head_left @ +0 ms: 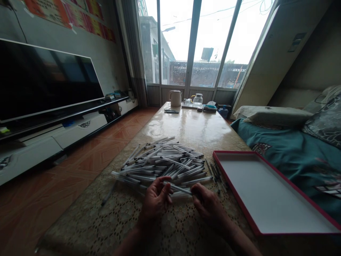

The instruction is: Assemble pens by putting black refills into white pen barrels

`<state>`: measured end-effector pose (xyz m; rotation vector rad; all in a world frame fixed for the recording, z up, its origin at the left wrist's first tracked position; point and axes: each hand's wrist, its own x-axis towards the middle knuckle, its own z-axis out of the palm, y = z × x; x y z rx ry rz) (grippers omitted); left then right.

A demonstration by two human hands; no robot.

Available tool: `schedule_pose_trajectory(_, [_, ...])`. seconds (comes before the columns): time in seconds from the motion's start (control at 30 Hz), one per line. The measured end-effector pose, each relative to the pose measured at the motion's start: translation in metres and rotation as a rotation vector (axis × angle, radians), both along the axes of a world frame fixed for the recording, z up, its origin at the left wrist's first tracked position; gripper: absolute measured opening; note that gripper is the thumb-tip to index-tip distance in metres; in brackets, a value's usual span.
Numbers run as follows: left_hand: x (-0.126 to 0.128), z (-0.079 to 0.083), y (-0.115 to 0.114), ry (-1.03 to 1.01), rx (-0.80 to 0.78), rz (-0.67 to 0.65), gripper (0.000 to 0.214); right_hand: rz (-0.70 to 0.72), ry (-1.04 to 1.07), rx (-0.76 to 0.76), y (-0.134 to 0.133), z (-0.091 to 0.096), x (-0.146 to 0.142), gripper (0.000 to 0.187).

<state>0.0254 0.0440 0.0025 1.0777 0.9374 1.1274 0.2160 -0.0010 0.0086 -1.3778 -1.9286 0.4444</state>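
A white pen with a translucent barrel spans the gap between my two hands, just above the near side of a pile. My left hand has its thumb and index finger at the pen's left end, the fingers curled. At the other end, my right hand is closed around the tip, which its fingers hide. Behind them spreads a loose heap of similar pens, many with dark ends. Several thin dark pieces, perhaps pen caps or refills, lie right of the heap.
A shallow pink-rimmed tray with a white inside lies at the right edge of the patterned table. One dark pen lies apart on the left. At the far end stand a pale jug and a glass pitcher.
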Motion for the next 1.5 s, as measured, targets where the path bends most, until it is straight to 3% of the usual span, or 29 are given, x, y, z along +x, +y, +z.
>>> schedule_pose_trajectory(0.1, [-0.003, -0.003, 0.001, 0.031, 0.023, -0.047, 0.039, 0.015, -0.114, 0.011, -0.003, 0.002, 0.0, 0.007])
schedule_pose_trajectory(0.2, [-0.007, -0.001, -0.004, 0.204, 0.126, -0.194, 0.03, 0.049, -0.284, 0.002, -0.006, 0.008, -0.002, 0.005])
schedule_pose_trajectory(0.3, [-0.01, 0.005, -0.01, 0.55, 0.435, -0.322, 0.018, 0.103, -0.404, -0.049, -0.011, 0.014, -0.002, 0.009])
schedule_pose_trajectory(0.4, [-0.013, 0.011, -0.016, 0.922, 0.783, -0.346, 0.013, 0.156, -0.387, -0.103, -0.017, 0.019, 0.002, 0.01])
schedule_pose_trajectory(0.57, [-0.016, 0.014, -0.024, 1.217, 1.069, -0.459, 0.013, 0.235, -0.353, -0.222, -0.026, 0.027, 0.008, 0.025])
schedule_pose_trajectory(0.67, [-0.014, 0.01, -0.029, 1.241, 1.03, -0.473, 0.014, 0.206, -0.423, -0.165, -0.028, 0.017, 0.005, 0.026])
schedule_pose_trajectory(0.77, [-0.01, 0.006, -0.033, 1.17, 0.886, -0.492, 0.02, 0.194, -0.526, 0.015, -0.026, 0.001, 0.003, 0.023])
schedule_pose_trajectory(0.9, [-0.019, 0.009, -0.026, 0.94, 0.566, -0.496, 0.037, 0.193, -0.618, 0.214, -0.024, -0.007, 0.021, 0.021])
schedule_pose_trajectory(1.0, [-0.034, 0.018, -0.015, 0.758, 0.28, -0.429, 0.043, 0.067, -0.625, 0.276, -0.022, -0.001, 0.04, 0.028])
schedule_pose_trajectory(1.03, [-0.037, 0.02, -0.012, 0.734, 0.258, -0.399, 0.042, 0.036, -0.598, 0.282, -0.02, 0.001, 0.044, 0.029])
schedule_pose_trajectory(1.13, [-0.037, 0.027, -0.009, 0.798, 0.368, -0.354, 0.037, -0.028, -0.477, 0.223, -0.016, 0.005, 0.038, 0.031])
schedule_pose_trajectory(1.3, [-0.027, 0.029, -0.002, 0.99, 0.6, -0.142, 0.021, -0.143, -0.321, 0.14, -0.012, -0.003, 0.019, 0.03])
schedule_pose_trajectory(1.5, [-0.037, 0.024, 0.008, 1.122, 0.67, -0.076, 0.02, -0.157, -0.225, 0.052, -0.017, -0.006, 0.021, 0.03])
